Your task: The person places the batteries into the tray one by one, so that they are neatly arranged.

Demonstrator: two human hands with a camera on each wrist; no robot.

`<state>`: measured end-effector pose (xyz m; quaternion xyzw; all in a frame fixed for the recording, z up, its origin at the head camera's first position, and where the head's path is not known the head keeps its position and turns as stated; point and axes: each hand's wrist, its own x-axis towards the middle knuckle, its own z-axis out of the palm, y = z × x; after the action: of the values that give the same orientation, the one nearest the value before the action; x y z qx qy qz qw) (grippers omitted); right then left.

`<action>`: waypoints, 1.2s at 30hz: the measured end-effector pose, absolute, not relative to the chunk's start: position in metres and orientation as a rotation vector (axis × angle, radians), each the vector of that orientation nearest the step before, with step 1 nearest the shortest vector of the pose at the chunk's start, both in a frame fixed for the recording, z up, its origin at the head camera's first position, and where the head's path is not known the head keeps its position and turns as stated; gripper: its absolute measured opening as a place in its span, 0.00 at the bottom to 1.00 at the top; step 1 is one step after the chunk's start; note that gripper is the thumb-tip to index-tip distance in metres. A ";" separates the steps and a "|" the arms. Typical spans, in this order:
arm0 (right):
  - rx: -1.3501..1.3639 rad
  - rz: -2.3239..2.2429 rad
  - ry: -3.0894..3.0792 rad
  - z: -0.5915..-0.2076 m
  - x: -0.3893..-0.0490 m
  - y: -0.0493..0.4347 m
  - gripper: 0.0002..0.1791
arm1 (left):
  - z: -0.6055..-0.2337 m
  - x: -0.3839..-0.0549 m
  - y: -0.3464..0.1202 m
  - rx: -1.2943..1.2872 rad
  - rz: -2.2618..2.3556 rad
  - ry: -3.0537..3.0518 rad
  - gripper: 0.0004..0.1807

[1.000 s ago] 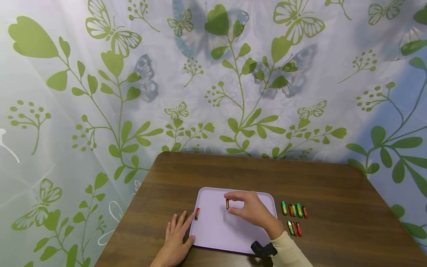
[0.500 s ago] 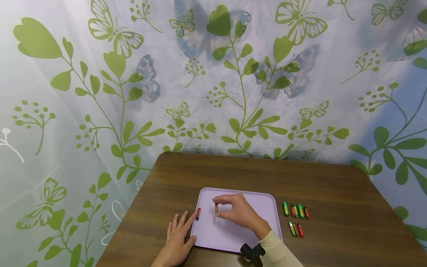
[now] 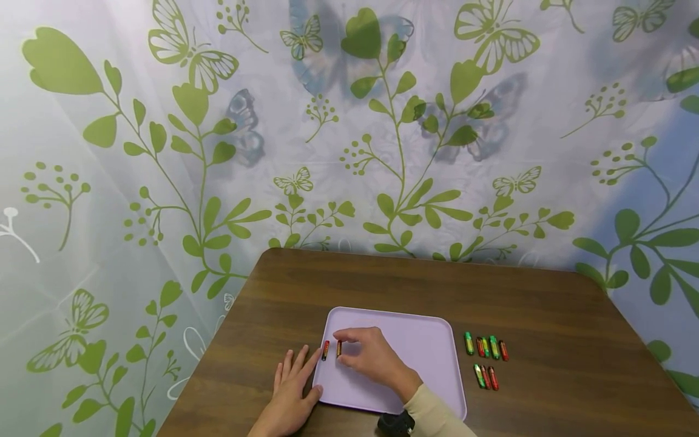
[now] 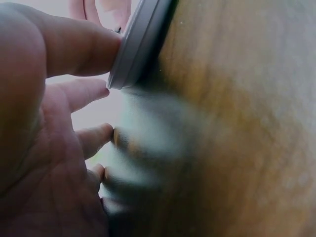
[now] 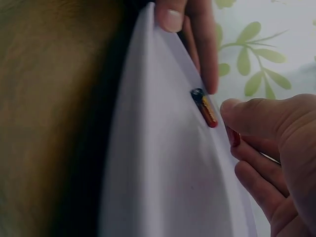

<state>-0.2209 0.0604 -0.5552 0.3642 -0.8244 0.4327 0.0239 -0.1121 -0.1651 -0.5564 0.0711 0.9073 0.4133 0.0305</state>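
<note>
My right hand (image 3: 377,361) is low over the left part of a lilac tray (image 3: 404,382), pinching a small red-and-black battery (image 3: 338,349) between thumb and fingertips. In the right wrist view only the red end of that held battery (image 5: 234,138) shows past the thumb. A second battery (image 3: 325,350), also red and black, lies on the tray along its left side. My left hand (image 3: 289,388) rests at the tray's left edge, fingers spread on the table. In the left wrist view its thumb (image 4: 84,47) touches the tray's rim (image 4: 140,44).
To the right of the tray, two rows of batteries lie on the brown wooden table (image 3: 546,328). The back row (image 3: 485,346) and front row (image 3: 485,377) mix green and red ones. A patterned curtain (image 3: 349,121) hangs behind the table.
My right hand has moved left across the tray with the battery, bringing it beside the one lying there. The left hand has stayed in place.
</note>
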 end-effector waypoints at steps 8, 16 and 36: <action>1.142 1.200 -2.557 -0.562 -0.221 0.044 0.24 | -0.558 -0.112 -0.165 0.218 1.283 2.789 0.39; 1.110 0.979 -2.573 -0.567 -0.221 0.033 0.24 | -0.557 -0.113 -0.165 0.217 1.284 2.777 0.39; 1.025 1.031 -2.601 -0.566 -0.221 0.044 0.26 | -0.560 -0.112 -0.165 0.212 1.291 2.786 0.39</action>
<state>-0.2213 0.0436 -0.5656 0.3428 -0.8700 0.3449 0.0807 -0.1122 -0.1649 -0.5596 0.0688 0.9047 0.4192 0.0321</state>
